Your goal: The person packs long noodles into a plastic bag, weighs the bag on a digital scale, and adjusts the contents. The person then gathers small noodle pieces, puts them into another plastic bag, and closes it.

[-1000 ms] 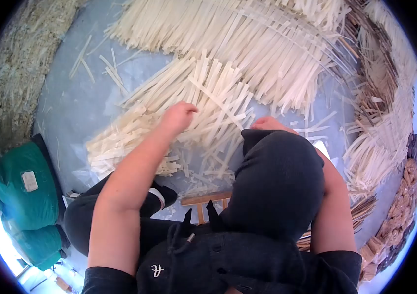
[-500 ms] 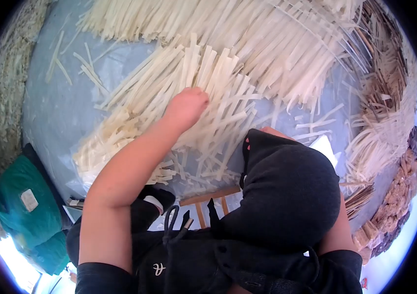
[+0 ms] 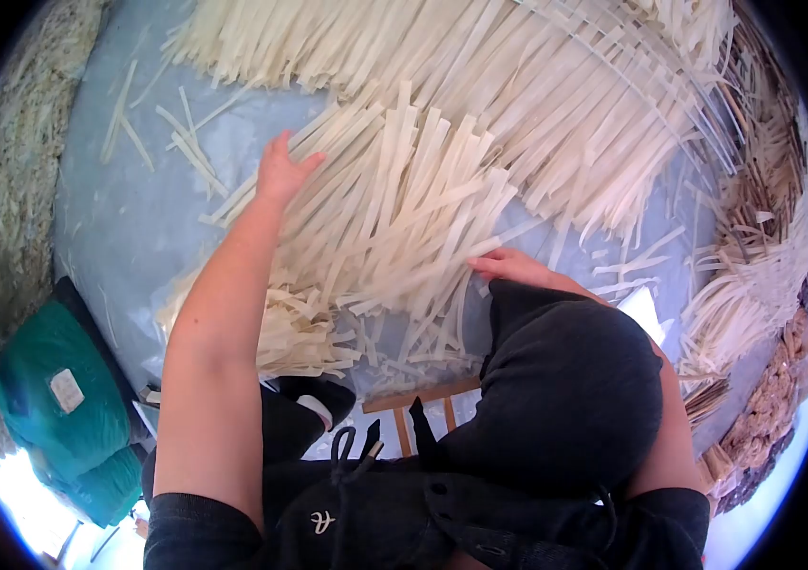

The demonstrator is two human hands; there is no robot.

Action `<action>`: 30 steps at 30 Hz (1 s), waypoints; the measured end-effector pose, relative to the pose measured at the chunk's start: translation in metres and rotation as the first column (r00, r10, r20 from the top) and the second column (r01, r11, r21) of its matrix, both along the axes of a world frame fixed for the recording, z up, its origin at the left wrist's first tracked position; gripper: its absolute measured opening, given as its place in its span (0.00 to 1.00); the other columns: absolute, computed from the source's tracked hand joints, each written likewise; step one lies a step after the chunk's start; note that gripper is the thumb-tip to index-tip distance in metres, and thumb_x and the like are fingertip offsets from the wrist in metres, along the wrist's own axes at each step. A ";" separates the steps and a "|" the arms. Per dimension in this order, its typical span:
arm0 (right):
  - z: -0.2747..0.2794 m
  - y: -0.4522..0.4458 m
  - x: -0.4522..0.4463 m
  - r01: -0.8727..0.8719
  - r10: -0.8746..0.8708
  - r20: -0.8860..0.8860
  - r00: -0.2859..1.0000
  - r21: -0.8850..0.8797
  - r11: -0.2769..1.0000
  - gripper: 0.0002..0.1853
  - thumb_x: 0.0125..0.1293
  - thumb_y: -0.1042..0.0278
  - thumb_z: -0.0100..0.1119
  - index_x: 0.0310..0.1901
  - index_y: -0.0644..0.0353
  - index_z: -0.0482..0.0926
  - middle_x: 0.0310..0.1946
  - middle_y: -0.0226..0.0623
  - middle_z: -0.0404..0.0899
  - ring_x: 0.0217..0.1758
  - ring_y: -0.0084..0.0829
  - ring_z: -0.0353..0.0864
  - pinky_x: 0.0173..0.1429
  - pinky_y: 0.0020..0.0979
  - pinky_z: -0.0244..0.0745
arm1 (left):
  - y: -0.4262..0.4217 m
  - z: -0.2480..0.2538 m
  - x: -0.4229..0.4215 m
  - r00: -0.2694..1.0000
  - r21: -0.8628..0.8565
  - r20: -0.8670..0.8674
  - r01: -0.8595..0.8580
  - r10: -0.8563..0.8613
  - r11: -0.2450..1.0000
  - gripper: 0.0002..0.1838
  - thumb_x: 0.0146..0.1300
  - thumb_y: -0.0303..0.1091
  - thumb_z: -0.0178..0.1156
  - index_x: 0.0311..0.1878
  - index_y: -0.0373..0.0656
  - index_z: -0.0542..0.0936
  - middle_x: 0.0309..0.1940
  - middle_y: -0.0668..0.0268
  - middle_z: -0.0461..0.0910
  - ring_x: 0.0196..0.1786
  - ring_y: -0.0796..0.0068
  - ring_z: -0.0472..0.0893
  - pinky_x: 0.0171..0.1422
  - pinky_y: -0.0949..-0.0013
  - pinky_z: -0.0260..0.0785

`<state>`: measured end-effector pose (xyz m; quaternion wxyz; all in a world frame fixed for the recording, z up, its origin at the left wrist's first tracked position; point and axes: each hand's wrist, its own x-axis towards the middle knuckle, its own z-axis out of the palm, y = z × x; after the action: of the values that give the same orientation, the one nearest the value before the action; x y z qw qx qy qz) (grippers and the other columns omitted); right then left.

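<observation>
The grey-blue floor (image 3: 119, 261) spreads beneath everything. Across its far part lies a broad row of pale strips (image 3: 442, 57), set side by side, with thin rods (image 3: 632, 76) running across its right part. A rough, mottled mass (image 3: 15, 161) rises along the left edge. In the middle, between the broad row and the person, lies the central heap of pale strips (image 3: 380, 204), its strips fanned and overlapping, some crossing others at a slant; shorter, tangled pieces (image 3: 290, 332) lie at its near left. The person's raised knee (image 3: 575, 380), in dark cloth, stands just beside the heap's near right. At the left, a green bag (image 3: 62, 408) bears a pale label (image 3: 67, 390). Along the right side are more pale strips (image 3: 741, 304), dark thin sticks (image 3: 755, 171) and, nearer, a crumpled brown mass (image 3: 765, 404). A wooden frame (image 3: 420, 395) stands on the floor in front of the person's waist.

The left hand (image 3: 286, 173) is at the heap's upper left edge, thumb and fingers spread apart. The right hand (image 3: 513, 267) is beside the knee, fingertips at the end of a strip on the heap's right side; whether they pinch it, I cannot tell. Loose strips (image 3: 190, 142) lie scattered left of the heap.
</observation>
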<state>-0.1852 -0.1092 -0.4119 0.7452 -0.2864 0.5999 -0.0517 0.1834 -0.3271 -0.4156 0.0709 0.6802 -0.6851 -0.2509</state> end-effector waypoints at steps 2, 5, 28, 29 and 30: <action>0.012 -0.010 0.003 0.038 -0.038 0.002 0.999 0.125 0.991 0.40 0.60 0.35 0.63 0.61 0.65 0.73 0.57 0.39 0.76 0.57 0.31 0.74 0.61 0.32 0.71 | -0.012 -0.024 0.009 1.000 0.035 0.010 0.005 -0.006 0.999 0.51 0.49 0.61 0.71 0.69 0.36 0.65 0.65 0.47 0.67 0.69 0.50 0.67 0.73 0.58 0.59; 0.017 -0.025 0.010 0.071 -0.070 -0.013 0.997 0.207 0.976 0.45 0.58 0.34 0.65 0.65 0.65 0.68 0.63 0.42 0.70 0.64 0.34 0.70 0.67 0.35 0.65 | -0.014 -0.022 -0.001 0.997 0.154 0.019 0.070 -0.073 0.986 0.56 0.45 0.66 0.71 0.69 0.34 0.64 0.68 0.45 0.62 0.70 0.50 0.65 0.73 0.58 0.58; 0.009 -0.027 0.026 0.381 -0.432 0.469 0.770 0.205 0.902 0.40 0.63 0.56 0.67 0.71 0.58 0.58 0.68 0.37 0.65 0.70 0.35 0.65 0.72 0.41 0.61 | 0.072 0.031 -0.129 0.765 0.581 -0.607 0.611 -0.214 0.538 0.53 0.41 0.55 0.77 0.68 0.38 0.66 0.58 0.50 0.76 0.61 0.58 0.76 0.67 0.63 0.66; 0.012 -0.024 0.026 0.402 -0.444 0.510 0.736 0.199 0.894 0.40 0.63 0.58 0.67 0.72 0.58 0.57 0.67 0.36 0.65 0.69 0.34 0.65 0.71 0.40 0.61 | 0.076 0.037 -0.133 0.753 0.557 -0.618 0.622 -0.225 0.551 0.53 0.42 0.55 0.77 0.69 0.39 0.66 0.58 0.50 0.76 0.61 0.57 0.76 0.67 0.63 0.66; 0.011 -0.019 0.023 0.401 -0.442 0.514 0.735 0.196 0.895 0.40 0.63 0.58 0.67 0.72 0.58 0.57 0.67 0.36 0.65 0.69 0.34 0.65 0.71 0.40 0.61 | 0.081 0.046 -0.137 0.741 0.532 -0.628 0.631 -0.237 0.565 0.53 0.42 0.54 0.77 0.69 0.40 0.65 0.58 0.50 0.77 0.61 0.57 0.76 0.67 0.62 0.67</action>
<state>-0.1626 -0.1278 -0.4004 0.8631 -0.0893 0.4128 -0.2768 0.0462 -0.2464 -0.3700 -0.0963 0.3655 -0.6391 -0.6698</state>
